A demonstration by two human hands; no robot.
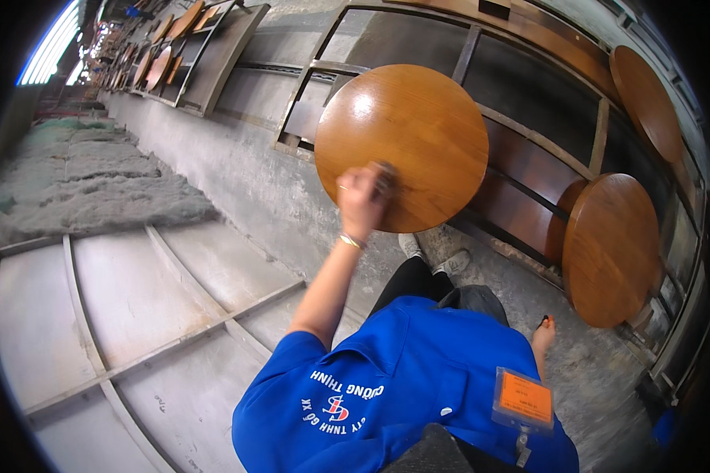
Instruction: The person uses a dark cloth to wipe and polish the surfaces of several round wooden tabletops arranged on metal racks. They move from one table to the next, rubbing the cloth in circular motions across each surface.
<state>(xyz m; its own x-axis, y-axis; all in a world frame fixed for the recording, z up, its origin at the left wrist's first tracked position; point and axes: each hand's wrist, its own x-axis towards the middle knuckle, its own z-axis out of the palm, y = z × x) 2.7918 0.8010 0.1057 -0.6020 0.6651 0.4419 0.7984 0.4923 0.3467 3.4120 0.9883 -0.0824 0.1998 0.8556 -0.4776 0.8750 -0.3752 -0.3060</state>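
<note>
My left hand [360,199] reaches out over a round, glossy brown wooden tabletop [418,134]. Its fingers are closed round a small dark pad [384,180], which is pressed to the near left part of the surface. Motion blurs the pad, so its exact kind is unclear. My right hand [543,334] hangs low beside my body on the right, away from the tabletop. Its fingers look curled, and a small dark thing shows at them that I cannot make out.
Two more round wooden tops, one nearer [614,248] and one farther [647,102], lean at the right. A metal frame rack [528,138] runs beneath and behind. Pale framed panels [134,292] and a grey fibrous pile [95,181] lie left. More round tops [159,67] stand far left.
</note>
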